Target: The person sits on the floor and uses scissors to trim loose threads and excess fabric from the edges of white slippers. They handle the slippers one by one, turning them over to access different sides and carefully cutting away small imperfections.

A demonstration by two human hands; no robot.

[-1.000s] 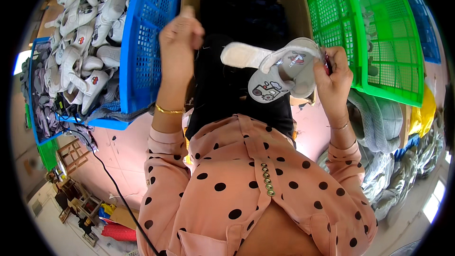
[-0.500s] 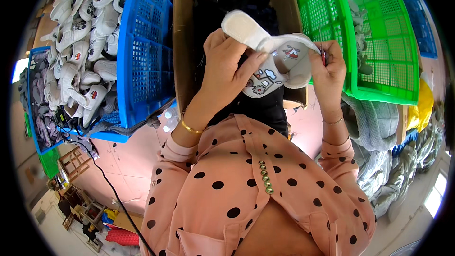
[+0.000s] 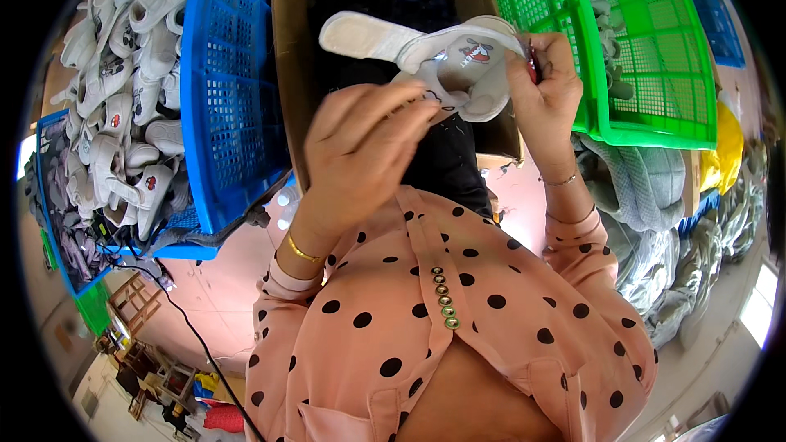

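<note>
A white children's shoe upper (image 3: pixel 489 96) with a long flap and a cartoon print inside hangs over a cardboard box. The thumb and fingers of my right hand (image 3: pixel 550 106) pinch its right edge. A small red thing (image 3: pixel 535 65) shows within that same hand; its kind is mostly hidden. My left hand (image 3: pixel 348 155) is apart from the flap, its fingers stretched out and somewhat blurred, in front of the upper's lower left side. It covers part of the printed outer face.
The cardboard box (image 3: pixel 291 74) holds dark, fluffy material (image 3: pixel 409 0). At left, a blue crate (image 3: pixel 233 90) stands beside a heap of white shoe uppers (image 3: pixel 155 49). A green crate (image 3: pixel 663 74) is at right, above grey fabric (image 3: pixel 647 180). A black cable (image 3: pixel 192 319) runs at lower left.
My left hand has let go of the upper and moved down and left. The flap now points left, and the upper has turned and risen slightly in my right hand.
</note>
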